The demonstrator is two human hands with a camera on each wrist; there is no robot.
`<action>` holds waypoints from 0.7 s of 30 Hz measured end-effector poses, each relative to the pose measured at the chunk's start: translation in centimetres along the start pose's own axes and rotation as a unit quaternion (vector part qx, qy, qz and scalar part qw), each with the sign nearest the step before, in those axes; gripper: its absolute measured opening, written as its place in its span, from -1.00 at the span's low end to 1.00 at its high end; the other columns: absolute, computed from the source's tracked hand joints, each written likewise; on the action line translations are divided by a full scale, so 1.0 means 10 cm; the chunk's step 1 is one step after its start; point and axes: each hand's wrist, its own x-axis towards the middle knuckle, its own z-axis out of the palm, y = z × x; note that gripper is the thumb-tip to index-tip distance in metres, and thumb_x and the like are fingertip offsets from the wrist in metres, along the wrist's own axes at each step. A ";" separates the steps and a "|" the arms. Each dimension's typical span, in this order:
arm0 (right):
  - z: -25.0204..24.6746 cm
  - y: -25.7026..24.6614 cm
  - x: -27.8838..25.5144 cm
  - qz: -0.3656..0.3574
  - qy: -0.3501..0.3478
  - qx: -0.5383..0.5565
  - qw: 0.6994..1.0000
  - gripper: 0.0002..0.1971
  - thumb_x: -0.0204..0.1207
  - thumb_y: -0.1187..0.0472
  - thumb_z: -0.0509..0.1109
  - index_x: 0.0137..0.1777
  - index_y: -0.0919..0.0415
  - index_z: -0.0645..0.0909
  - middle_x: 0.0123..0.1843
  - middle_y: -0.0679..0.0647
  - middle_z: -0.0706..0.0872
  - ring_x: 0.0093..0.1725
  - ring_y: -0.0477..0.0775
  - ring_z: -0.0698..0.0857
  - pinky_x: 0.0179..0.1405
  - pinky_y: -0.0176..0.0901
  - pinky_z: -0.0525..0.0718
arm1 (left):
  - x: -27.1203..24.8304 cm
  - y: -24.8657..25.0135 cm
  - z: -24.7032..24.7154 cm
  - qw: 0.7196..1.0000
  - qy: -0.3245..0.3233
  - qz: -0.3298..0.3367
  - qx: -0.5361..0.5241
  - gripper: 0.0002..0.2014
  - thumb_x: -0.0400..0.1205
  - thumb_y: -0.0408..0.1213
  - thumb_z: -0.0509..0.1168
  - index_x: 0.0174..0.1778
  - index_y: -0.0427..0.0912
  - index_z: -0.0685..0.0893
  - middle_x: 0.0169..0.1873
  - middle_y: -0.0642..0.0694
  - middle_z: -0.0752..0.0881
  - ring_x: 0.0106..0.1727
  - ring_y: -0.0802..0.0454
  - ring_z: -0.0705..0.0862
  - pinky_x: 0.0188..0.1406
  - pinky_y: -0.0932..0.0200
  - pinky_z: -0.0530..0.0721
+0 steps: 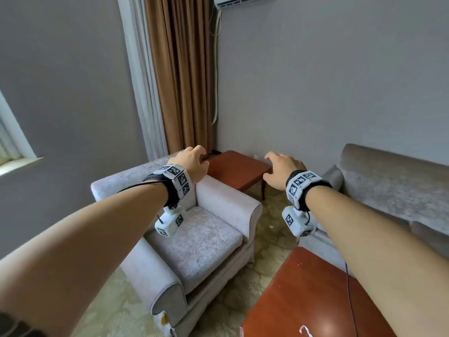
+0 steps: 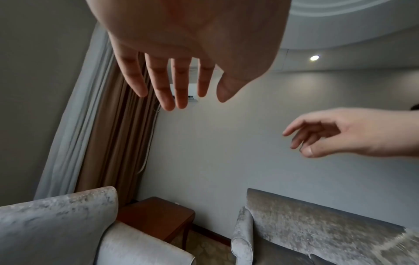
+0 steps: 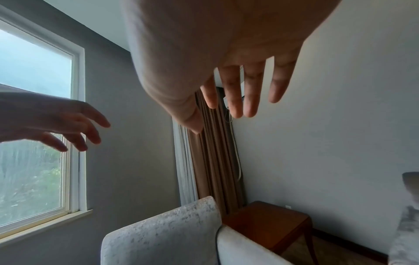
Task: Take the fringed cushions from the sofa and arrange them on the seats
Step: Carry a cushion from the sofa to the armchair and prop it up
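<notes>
You are standing in the corner of a grey-walled room, and the head view looks down on a pale velvet armchair at your left, a darker grey sofa along the right wall, a small wooden side table in the corner between them, and the near corner of a red-brown coffee table at lower right. A brown curtain hangs in the corner under an air conditioner. Your left hand and right hand are both raised in front of you, empty, fingers loosely spread, above the armchair and the side table. No fringed cushion shows in this view: the armchair seat is bare, and only the left end of the sofa is in frame. In the left wrist view, your left hand hangs slack and touches nothing, the right hand floats beside it with fingers half curled around air, and the sofa's backrest and rolled arm sit below, again with no cushion seen. In the right wrist view, your right hand is likewise relaxed and empty, with a window at left and the armchair's back below. You seem to be at the very start, before any pick-up. The next move likely calls for turning right along the sofa to find the cushions.
</notes>
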 end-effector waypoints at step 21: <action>1.57 -0.67 2.53 0.025 -0.018 0.105 0.994 -0.49 0.43 -0.04 0.39 0.39 -0.06 0.45 0.26 0.03 0.65 0.23 0.15 0.63 0.15 0.09 0.65 | 2.44 -1.62 1.11 0.996 -0.052 -0.007 -0.072 -0.56 0.59 0.08 0.11 0.37 0.05 0.46 0.13 -0.04 0.62 0.10 -0.07 0.64 0.17 -0.16 0.62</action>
